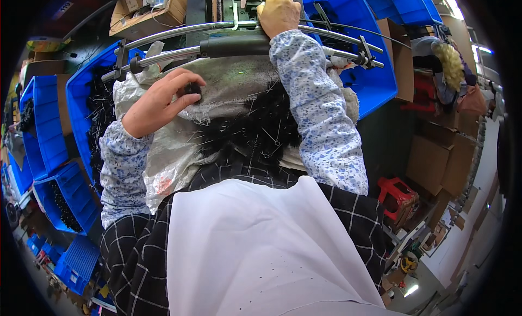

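My left hand [157, 101] is closed in a pinch around a small black bristle brush [192, 89], just above the cloth over my lap. My right hand [280, 14] is up at the dark machine [247, 11], its fingers curled at the machine's working part; what they grip is hidden. Yellowish covering shows at its fingertips. Between my forearms a heap of black bristle brushes with thin wire stems [247, 126] lies on a pale woven sack [174, 145]. Metal rails [179, 33] and a black padded bar [234, 46] cross in front of me.
A blue bin [76, 98] of black brushes stands at my left, another blue bin [375, 88] at my right. More blue crates [46, 126] are stacked farther left. At right are cardboard boxes [429, 161], a red stool [397, 199] and another person [443, 66].
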Demonstrator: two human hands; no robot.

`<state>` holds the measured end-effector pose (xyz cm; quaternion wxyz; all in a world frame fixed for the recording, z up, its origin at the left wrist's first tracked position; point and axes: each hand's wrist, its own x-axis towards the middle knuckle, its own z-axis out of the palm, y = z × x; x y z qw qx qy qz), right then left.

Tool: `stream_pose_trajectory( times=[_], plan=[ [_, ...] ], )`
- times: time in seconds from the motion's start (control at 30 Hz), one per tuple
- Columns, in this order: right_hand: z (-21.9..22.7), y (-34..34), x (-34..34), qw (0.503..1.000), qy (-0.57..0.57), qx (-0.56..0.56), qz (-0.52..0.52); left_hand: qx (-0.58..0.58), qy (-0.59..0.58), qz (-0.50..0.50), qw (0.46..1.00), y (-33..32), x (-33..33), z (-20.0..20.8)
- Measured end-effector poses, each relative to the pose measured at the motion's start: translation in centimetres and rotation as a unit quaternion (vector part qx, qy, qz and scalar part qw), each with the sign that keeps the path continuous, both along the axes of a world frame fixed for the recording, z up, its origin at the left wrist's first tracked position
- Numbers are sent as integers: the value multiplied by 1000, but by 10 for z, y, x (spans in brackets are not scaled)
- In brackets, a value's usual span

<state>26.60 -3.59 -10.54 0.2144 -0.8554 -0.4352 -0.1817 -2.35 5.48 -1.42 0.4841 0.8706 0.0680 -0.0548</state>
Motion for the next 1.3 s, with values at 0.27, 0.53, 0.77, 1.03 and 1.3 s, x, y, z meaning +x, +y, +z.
stream_pose_trajectory(
  times=[0.27, 0.53, 0.77, 1.03, 1.3],
  plan=[
    [4, -27, 25, 1000, -22, -5, -16, -11, -65, 32, 997, -1, 5, 1],
    [12, -47, 82, 985, 24, -158, -59, -7, -197, 104, 975, 4, 11, -8],
    [56, -69, 99, 986, -29, -166, -15, -79, -151, 68, 983, 1, 14, -12],
    [115, -84, -58, 927, 295, -156, 168, -114, -244, 160, 950, -37, 54, -29],
    [72, -65, -37, 980, 136, -30, 139, -109, -71, 148, 980, -33, 23, -22]
  ],
)
